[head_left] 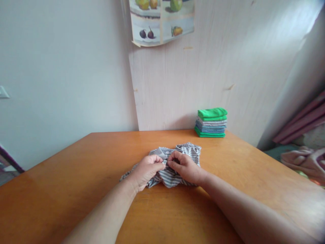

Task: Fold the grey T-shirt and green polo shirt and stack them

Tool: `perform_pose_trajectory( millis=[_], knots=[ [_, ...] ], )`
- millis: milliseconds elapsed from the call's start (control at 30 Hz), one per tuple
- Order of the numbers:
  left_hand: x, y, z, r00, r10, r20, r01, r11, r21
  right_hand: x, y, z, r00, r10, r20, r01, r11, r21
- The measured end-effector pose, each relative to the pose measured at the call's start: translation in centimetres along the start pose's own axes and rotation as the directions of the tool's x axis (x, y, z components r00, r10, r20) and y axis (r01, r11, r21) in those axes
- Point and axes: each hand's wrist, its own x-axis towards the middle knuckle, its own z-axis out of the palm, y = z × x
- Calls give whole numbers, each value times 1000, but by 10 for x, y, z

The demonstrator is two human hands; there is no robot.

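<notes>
A crumpled grey-and-white striped garment (186, 150) lies on the orange wooden table (76, 189), near its middle. My left hand (146, 171) and my right hand (184, 167) rest on top of it, side by side. Both hands are closed, their fingertips pinching the same bit of the striped cloth where they meet. My forearms reach in from the bottom edge of the view. Part of the garment is hidden under my hands.
A neat stack of folded cloths (211, 122), green, grey and blue, stands at the table's far edge against the pale wood wall. A fruit poster (162, 20) hangs above. Pink bedding (304, 159) lies off the table to the right.
</notes>
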Motion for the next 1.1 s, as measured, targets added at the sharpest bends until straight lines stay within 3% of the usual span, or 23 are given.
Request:
perform_pose_trajectory(
  millis=[233,433,633,767,1100],
  knots=[
    [6,-11,-1,1000,18,0,-18,996,90,-1,-3,-1,998,52,46,-55,998,45],
    [8,-15,2,990,127,-69,-101,951,293,-1,-5,3,1000,20,8,-19,998,-64],
    [10,-15,1,991,127,-33,-113,952,284,-1,-7,5,997,64,-36,-68,991,-115],
    [13,-17,1,981,189,-53,-157,919,362,0,-4,5,1000,28,-11,-29,991,-134],
    [8,-13,2,979,201,42,-205,939,276,1,-4,6,994,-67,-84,41,960,-277]
  ],
)
